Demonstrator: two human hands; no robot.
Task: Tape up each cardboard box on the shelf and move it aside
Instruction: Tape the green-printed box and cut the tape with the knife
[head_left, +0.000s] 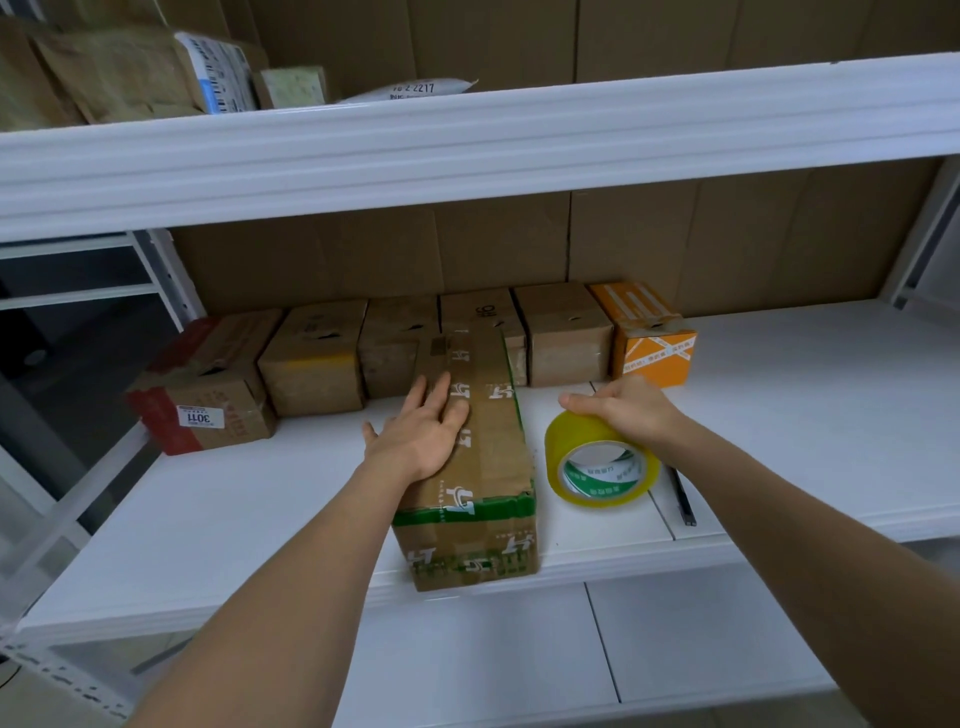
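Observation:
A long brown cardboard box (485, 467) with green edging and printed tape lies lengthwise on the white shelf (234, 509), its near end at the shelf's front edge. My left hand (423, 431) rests flat on the box's top left side, fingers straight. To the right of the box stands a yellow tape roll (597, 467) on its edge. My right hand (623, 410) grips the top of that roll, fingers curled over it.
Several taped cardboard boxes (317, 358) line the back of the shelf, with a red-marked box (208, 395) at the left end and an orange box (649, 332) at the right. A dark pen-like tool (683, 499) lies right of the roll. Parcels sit on the upper shelf (467, 140).

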